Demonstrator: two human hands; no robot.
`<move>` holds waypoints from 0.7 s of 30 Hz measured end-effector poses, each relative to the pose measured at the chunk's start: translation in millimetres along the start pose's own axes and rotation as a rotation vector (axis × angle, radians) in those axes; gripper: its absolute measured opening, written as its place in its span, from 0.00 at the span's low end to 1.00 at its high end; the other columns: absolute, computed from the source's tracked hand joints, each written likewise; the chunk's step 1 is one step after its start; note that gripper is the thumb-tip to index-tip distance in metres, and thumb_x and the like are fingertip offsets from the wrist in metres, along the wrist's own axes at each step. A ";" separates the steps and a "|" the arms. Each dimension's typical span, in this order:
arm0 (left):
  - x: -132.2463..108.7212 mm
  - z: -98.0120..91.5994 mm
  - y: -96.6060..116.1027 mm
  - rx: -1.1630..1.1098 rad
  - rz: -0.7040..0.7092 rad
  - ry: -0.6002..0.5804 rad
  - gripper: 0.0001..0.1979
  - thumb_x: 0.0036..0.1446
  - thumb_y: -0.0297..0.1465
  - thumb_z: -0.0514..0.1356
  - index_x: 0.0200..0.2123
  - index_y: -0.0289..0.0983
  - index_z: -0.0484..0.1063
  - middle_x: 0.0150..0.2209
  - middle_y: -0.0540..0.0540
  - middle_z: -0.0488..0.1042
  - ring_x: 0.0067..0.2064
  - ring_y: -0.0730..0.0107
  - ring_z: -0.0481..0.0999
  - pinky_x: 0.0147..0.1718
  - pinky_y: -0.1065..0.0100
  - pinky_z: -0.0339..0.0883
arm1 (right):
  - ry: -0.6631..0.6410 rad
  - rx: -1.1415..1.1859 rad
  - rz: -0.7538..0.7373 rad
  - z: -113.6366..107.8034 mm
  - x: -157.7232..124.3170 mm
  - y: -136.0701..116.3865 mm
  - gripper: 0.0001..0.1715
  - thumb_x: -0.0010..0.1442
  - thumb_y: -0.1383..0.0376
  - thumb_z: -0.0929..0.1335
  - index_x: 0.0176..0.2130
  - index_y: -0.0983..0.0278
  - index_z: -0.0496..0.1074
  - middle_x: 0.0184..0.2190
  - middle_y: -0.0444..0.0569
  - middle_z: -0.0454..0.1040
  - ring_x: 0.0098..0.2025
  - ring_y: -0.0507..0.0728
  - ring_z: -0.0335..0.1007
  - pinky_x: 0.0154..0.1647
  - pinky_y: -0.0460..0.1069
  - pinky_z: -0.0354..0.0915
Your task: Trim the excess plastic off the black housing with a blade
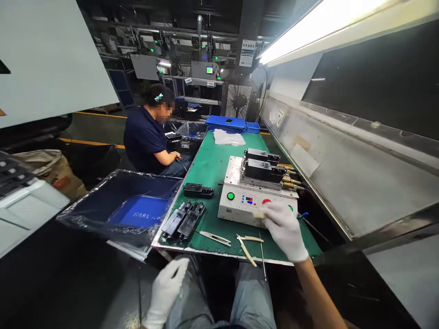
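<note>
My right hand (283, 226), in a white glove, rests on the front of a white control box (240, 201) with green and red buttons, and seems to pinch a small pale piece at its front edge. Black fixtures (262, 167) sit on top of the box. My left hand (168, 285), also gloved, lies on my left thigh below the table edge, fingers loosely curled and holding nothing. Two black plastic parts (183, 219) lie side by side on the green mat (209, 164), with a third (198, 190) behind them.
Tweezers (214, 236) and side cutters (247, 244) lie near the table's front edge. A blue bin lined with clear plastic (133, 208) stands to the left. A seated person in dark blue (147, 137) works further along. Blue trays (226, 122) and a fan (239, 101) stand at the far end.
</note>
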State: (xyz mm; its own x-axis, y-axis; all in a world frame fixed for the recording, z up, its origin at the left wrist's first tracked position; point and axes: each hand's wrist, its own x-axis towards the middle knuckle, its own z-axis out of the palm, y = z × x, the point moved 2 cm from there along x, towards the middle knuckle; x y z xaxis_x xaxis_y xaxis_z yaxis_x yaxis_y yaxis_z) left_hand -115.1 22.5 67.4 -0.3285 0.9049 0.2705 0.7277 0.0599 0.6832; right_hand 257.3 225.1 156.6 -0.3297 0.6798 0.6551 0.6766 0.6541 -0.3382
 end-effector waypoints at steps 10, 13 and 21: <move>129.8 20.8 20.1 0.603 0.025 -0.006 0.24 0.59 0.49 0.58 0.43 0.34 0.78 0.56 0.27 0.75 0.60 0.38 0.68 0.60 0.40 0.59 | -0.209 -0.119 0.234 5.7 -98.1 3.3 0.22 0.60 0.72 0.63 0.38 0.57 0.85 0.35 0.54 0.81 0.39 0.60 0.76 0.43 0.54 0.74; 133.5 25.8 20.6 0.616 0.033 -0.053 0.20 0.58 0.45 0.60 0.42 0.33 0.77 0.56 0.26 0.74 0.60 0.37 0.66 0.59 0.41 0.59 | -0.293 -0.034 0.177 15.2 -64.2 -56.3 0.18 0.65 0.68 0.65 0.42 0.54 0.84 0.38 0.52 0.80 0.42 0.62 0.74 0.45 0.56 0.72; 132.4 17.9 56.9 0.368 -0.134 -0.162 0.18 0.58 0.35 0.57 0.45 0.27 0.74 0.49 0.19 0.76 0.55 0.30 0.74 0.53 0.38 0.65 | -0.800 -0.122 0.314 144.3 -3.8 -185.1 0.09 0.65 0.68 0.69 0.43 0.66 0.80 0.45 0.62 0.79 0.49 0.65 0.74 0.46 0.54 0.70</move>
State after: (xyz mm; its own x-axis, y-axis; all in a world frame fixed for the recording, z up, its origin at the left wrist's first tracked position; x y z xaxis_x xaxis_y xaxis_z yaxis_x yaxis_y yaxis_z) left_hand -106.4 153.3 129.9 -0.3570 0.9318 0.0656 0.8611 0.3010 0.4097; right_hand 38.3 149.4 119.3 -0.4491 0.8819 -0.1437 0.8645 0.3882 -0.3193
